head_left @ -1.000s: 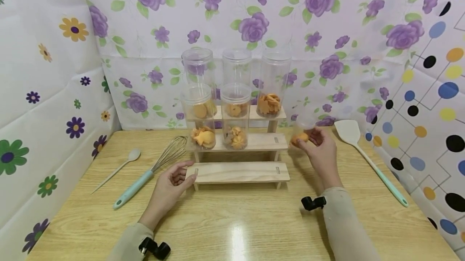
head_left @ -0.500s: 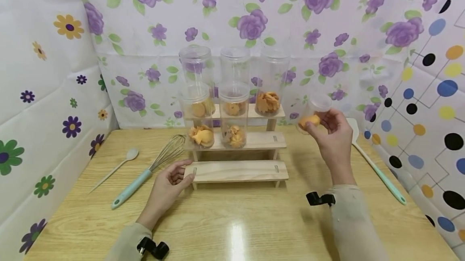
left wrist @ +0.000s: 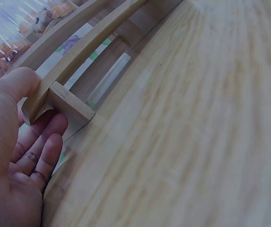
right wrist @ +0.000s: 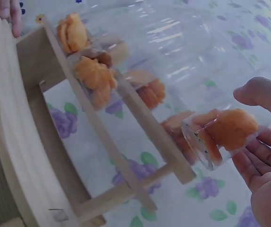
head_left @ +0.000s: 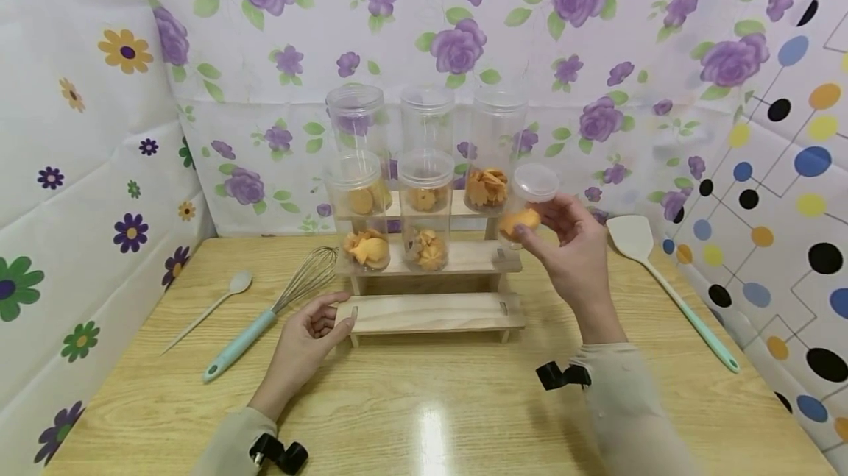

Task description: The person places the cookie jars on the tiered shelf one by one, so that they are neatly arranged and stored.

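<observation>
My right hand (head_left: 573,248) holds a clear plastic jar (head_left: 530,204) of orange cookies, slightly tilted, above the right end of the middle shelf. In the right wrist view, cookies (right wrist: 234,127) show through the jar's wall. My left hand (head_left: 311,340) grips the left end of the lowest step of the three-tier wooden rack (head_left: 430,314). In the left wrist view the thumb lies on the plank's upper side and the fingers curl beneath it. Two jars stand on the middle shelf: a left one (head_left: 366,233) and a centre one (head_left: 427,233).
Behind, on the top shelf, stand three jars, including a right-hand one (head_left: 489,185) with cookies. A whisk (head_left: 291,303) and a small spoon (head_left: 218,307) lie left of the rack. A white spatula (head_left: 632,240) with a green handle lies right. Floral cloth (head_left: 457,42) hangs behind.
My right hand has lifted the jar off the table at the right, swung it outward, then brought it left to the middle shelf's right end. My left hand stays on the rack.
</observation>
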`<state>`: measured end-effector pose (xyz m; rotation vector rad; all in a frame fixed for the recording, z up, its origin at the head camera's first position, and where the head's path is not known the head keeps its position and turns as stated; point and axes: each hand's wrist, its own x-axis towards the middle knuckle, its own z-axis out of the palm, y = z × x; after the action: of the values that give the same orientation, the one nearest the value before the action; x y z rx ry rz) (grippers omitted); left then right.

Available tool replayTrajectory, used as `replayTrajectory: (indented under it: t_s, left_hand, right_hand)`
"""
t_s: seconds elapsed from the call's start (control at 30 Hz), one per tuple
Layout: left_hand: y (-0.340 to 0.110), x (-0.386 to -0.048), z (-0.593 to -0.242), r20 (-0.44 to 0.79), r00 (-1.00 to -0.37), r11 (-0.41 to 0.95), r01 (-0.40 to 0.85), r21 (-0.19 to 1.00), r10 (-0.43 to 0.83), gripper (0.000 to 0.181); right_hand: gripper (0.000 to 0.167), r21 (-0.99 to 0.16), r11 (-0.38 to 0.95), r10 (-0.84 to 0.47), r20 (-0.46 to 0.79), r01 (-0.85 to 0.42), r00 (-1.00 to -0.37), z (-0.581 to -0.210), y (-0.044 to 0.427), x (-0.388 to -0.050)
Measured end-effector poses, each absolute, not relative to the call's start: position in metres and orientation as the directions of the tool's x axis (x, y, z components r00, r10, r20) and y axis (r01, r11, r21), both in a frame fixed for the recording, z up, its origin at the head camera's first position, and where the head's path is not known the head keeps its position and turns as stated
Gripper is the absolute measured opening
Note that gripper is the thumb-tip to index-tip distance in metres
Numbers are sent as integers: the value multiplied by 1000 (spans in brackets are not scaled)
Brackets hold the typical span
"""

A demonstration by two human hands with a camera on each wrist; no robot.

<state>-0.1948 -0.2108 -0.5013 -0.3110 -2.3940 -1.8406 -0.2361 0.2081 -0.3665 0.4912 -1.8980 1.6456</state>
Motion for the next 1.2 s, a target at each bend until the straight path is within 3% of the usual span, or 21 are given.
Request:
replayTrajectory:
  t_s: [0.3, 0.67, 1.2]
  left_hand:
    - [-210, -194, -501, 214, -972, 245, 231, 942, 97, 43]
    - [-211, -194, -501, 222, -970, 238, 240, 941, 99, 42]
    - [-211, -194, -501, 224, -969, 246, 242, 938, 99, 42]
  right_hand:
    - [53, -808, 189, 10, 571, -559, -821, -383, 192, -243]
    - [53, -848, 251, 1, 482, -467, -876, -396, 188, -249]
    - [55, -861, 308, -8, 423, -405, -906, -401, 188, -250]
